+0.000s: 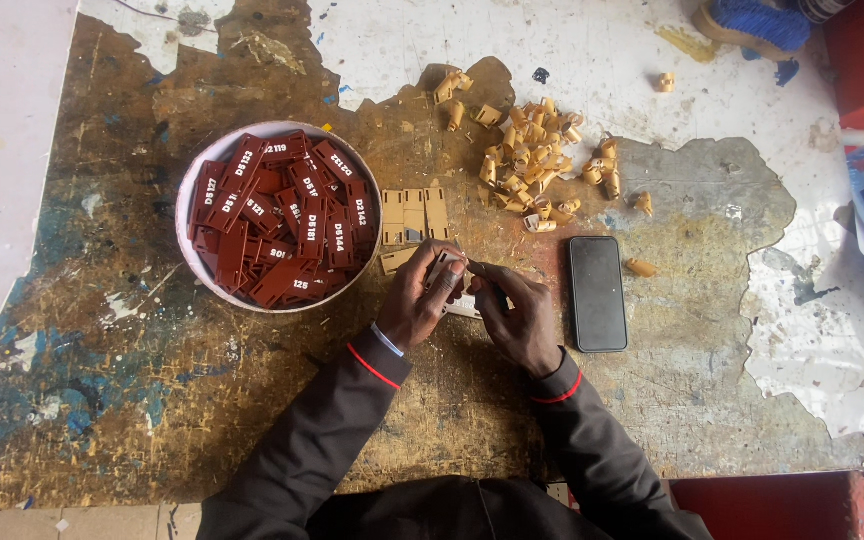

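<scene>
Left hand point(414, 300) and right hand point(517, 315) meeting at table point(102, 330) centre, fingers pinching closed on small pale piece point(449, 268) between them.

Risk: piece slipping from fingertips, getting lost among loose tan clips point(537, 160) behind; elbow nudging phone point(597, 293).

Counts: one bowl point(192, 180) holding dozens of red tags point(282, 215); roughly forty clips; four tan plates point(412, 215); one phone.

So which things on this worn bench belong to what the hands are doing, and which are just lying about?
In use:
- left hand and right hand, together on a small tan plastic piece
- flat tan plastic plates
- heap of small tan plastic clips
- white round bowl of reddish-brown numbered tags

Lying about:
- black smartphone
- blue-bristled brush
</scene>
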